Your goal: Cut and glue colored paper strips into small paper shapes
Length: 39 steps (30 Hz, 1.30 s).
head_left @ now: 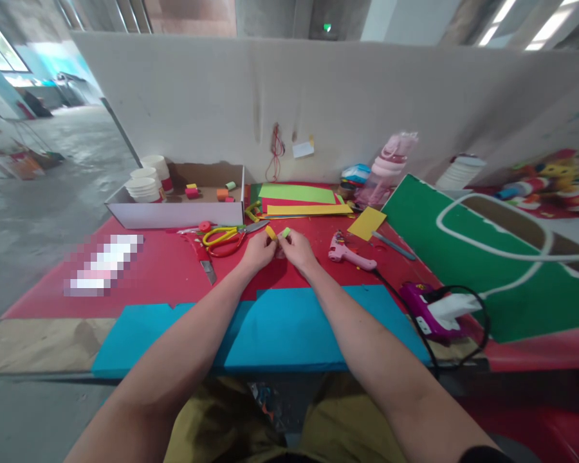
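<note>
My left hand (259, 249) is closed on a small yellow paper piece (271, 233), whose end sticks up past the fingers. Close beside it, my right hand (296, 249) pinches a small light-green paper piece (286, 232). The fingertips of both hands nearly meet over the red table cover, and they hide how the two pieces sit together. Left of my hands lie yellow-handled scissors (219, 236), red-handled scissors (231, 249) and a red cutter knife (203, 262). A pink glue gun (351, 255) lies to the right.
A shallow box (178, 215) at the back left holds paper cups (145, 186) and small coloured paper rolls. Behind my hands are green paper sheets (296, 193) and yellow strips (309, 209). Blue foam (294, 328) covers the front edge. A purple power socket (427, 315) and cables lie right.
</note>
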Each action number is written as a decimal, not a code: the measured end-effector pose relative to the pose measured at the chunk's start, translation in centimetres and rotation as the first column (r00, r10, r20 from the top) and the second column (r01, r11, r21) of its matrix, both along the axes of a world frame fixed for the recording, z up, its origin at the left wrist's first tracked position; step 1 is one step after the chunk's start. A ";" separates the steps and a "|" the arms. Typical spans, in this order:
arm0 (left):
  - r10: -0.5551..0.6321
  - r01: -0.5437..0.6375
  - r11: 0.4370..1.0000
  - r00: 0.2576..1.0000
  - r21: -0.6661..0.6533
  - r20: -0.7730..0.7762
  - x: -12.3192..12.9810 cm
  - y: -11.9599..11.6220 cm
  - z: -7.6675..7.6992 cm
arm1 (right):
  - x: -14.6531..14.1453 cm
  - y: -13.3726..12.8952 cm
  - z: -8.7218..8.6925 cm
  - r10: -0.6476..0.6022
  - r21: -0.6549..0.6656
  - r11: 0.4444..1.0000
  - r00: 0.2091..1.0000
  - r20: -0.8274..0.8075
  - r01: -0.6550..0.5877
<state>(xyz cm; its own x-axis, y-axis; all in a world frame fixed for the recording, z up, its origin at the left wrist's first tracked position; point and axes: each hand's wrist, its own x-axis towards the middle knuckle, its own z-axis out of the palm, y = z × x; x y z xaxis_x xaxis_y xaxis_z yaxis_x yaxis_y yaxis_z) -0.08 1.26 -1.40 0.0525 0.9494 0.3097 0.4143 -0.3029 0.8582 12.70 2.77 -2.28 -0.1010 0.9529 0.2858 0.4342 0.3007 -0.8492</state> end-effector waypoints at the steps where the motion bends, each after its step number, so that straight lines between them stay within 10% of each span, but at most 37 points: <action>1: 0.001 -0.001 1.000 1.000 0.001 -0.001 0.0 0.0 0.0 | 0.0 0.0 0.0 -0.002 0.004 1.000 1.000 0.001 0.002; 22: 0.065 -0.062 0.998 0.938 0.021 -0.341 0.3 -0.8 0.9 | -0.1 -0.4 0.4 -0.010 0.005 1.000 0.993 0.116 0.010; 32: -0.007 0.070 0.983 0.935 -0.167 0.356 0.5 -0.8 0.8 | 0.2 -0.4 0.8 0.034 -0.055 0.998 0.986 -0.163 -0.044; 39: 0.002 0.089 0.980 0.893 -0.180 0.450 0.6 -1.1 1.3 | -0.1 -0.3 0.7 0.068 -0.120 0.984 0.906 -0.418 -0.129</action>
